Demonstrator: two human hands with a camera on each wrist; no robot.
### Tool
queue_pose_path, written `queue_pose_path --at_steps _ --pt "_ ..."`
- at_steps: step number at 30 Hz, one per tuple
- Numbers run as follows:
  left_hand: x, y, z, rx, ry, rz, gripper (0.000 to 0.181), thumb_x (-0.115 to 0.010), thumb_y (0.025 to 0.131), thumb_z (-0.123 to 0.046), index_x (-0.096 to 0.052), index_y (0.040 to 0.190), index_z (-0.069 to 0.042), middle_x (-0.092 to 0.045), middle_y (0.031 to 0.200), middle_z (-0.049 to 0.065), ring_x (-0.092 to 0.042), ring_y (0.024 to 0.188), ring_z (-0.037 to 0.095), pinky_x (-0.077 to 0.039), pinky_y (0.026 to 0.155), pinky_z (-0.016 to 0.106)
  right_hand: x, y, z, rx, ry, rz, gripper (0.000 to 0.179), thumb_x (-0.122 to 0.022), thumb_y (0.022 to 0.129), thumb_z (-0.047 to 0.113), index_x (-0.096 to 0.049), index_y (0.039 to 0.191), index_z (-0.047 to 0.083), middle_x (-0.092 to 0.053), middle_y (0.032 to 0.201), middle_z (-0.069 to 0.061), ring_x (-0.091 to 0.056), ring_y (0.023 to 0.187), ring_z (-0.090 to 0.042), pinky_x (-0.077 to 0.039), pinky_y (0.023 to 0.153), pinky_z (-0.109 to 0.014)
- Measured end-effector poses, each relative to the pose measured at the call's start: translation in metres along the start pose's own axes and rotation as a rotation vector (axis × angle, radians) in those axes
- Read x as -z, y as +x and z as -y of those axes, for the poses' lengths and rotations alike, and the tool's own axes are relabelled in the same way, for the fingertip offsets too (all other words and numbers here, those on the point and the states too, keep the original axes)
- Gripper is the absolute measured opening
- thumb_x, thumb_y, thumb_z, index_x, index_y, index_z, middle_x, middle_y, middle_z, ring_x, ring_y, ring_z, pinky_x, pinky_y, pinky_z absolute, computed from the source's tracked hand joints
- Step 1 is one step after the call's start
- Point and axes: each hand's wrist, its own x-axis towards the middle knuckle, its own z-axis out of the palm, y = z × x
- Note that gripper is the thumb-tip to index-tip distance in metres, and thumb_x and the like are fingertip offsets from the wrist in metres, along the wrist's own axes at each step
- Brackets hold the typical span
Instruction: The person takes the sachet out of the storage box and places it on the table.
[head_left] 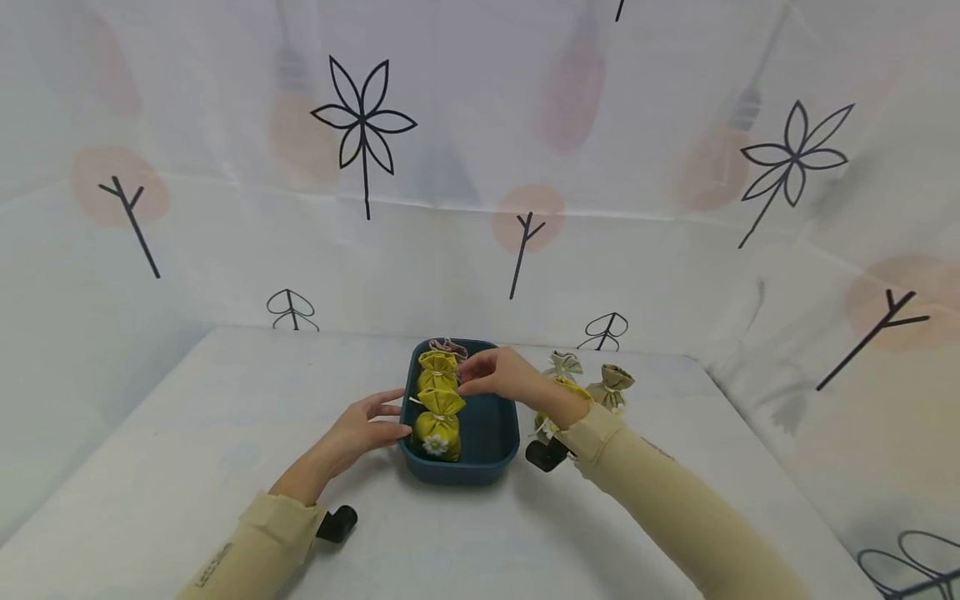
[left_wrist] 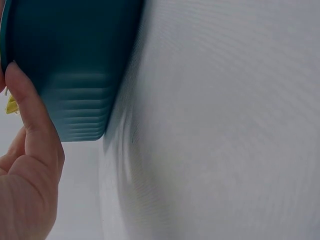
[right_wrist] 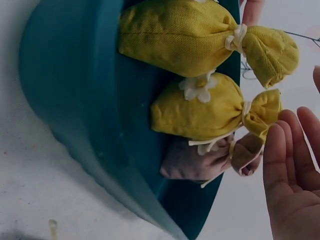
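Note:
My left hand (head_left: 362,433) rests its fingertips against the left side of a dark teal bin (head_left: 480,472), close to the rim. In the left wrist view a fingertip lies right at the edge of the bin (left_wrist: 75,60). Over the bin, my right hand (head_left: 504,375) has its fingers extended beside the tied top of the middle yellow sachet (head_left: 438,372). The front yellow sachet (head_left: 438,433) bears a white flower and stands nearest me. Behind both stands a mauve sachet (right_wrist: 192,159). All three line the bin's left side; the right wrist view shows nothing between my right hand's (right_wrist: 295,180) fingers.
Right of the bin stand a pale grey-green sachet (head_left: 564,364), a tan sachet (head_left: 613,383) and a yellow one (head_left: 543,425) partly hidden by my right wrist. A white cloth (head_left: 187,467) covers the table, and a printed curtain (head_left: 450,275) hangs behind.

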Motion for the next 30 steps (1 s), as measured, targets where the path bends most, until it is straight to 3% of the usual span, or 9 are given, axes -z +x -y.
queue_pose_path --at_steps 11,17,23,30 --pt "0.001 0.002 0.001 -0.007 -0.007 0.015 0.068 -0.074 0.080 -0.012 -0.042 0.140 -0.016 -0.049 0.129 0.017 -0.059 0.100 0.022 -0.052 0.082 0.035 -0.011 0.010 0.007 0.008 0.000 0.121 0.032 -0.071 0.083 0.013 -0.065 0.111 0.000 -0.065 0.099 -0.005 -0.060 0.088 -0.015 -0.052 0.078 -0.028" --pt "0.001 0.001 0.001 0.000 -0.013 0.014 0.068 -0.074 0.080 -0.013 -0.042 0.140 -0.016 -0.049 0.129 0.017 -0.059 0.100 0.022 -0.052 0.083 0.036 -0.016 0.014 0.007 -0.002 -0.044 0.121 0.027 -0.071 0.083 0.013 -0.068 0.107 0.002 -0.066 0.097 -0.003 -0.060 0.086 -0.014 -0.052 0.079 -0.028" --pt "0.002 0.001 0.001 -0.006 -0.002 0.010 0.068 -0.075 0.079 -0.015 -0.042 0.140 -0.016 -0.049 0.129 0.017 -0.059 0.100 0.022 -0.052 0.082 0.035 -0.019 0.015 0.011 -0.018 -0.038 0.102 0.017 -0.068 0.085 0.009 -0.069 0.099 0.000 -0.068 0.089 -0.004 -0.062 0.080 -0.013 -0.051 0.082 -0.041" --pt "0.002 0.001 0.002 -0.001 -0.005 0.010 0.067 -0.074 0.080 -0.014 -0.042 0.140 -0.016 -0.049 0.129 0.017 -0.059 0.100 0.022 -0.052 0.082 0.036 -0.021 0.013 0.012 -0.024 -0.023 0.037 0.013 -0.066 0.085 0.005 -0.070 0.097 -0.001 -0.068 0.088 -0.005 -0.062 0.080 -0.013 -0.053 0.076 -0.032"
